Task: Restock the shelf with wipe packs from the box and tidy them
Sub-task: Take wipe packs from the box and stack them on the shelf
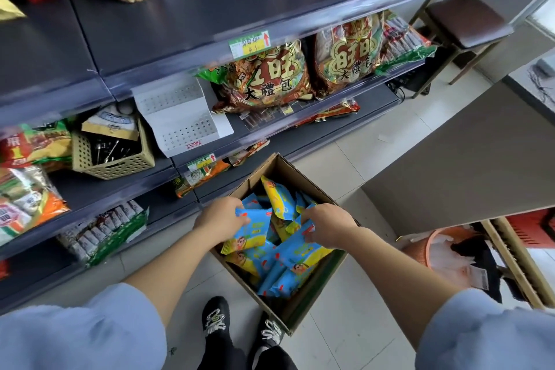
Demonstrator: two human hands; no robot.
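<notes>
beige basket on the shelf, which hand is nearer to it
Left. The left hand grips a wipe pack below-right of the beige basket; the right hand is farther right in the box.

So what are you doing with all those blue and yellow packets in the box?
A person is leaning over a cardboard box on the floor beside the store shelves. Both hands are in it: the left hand grips a blue and yellow wipe pack, and the right hand grips a second pack. Many packs lie jumbled in the box; neither pack is out yet.
</notes>
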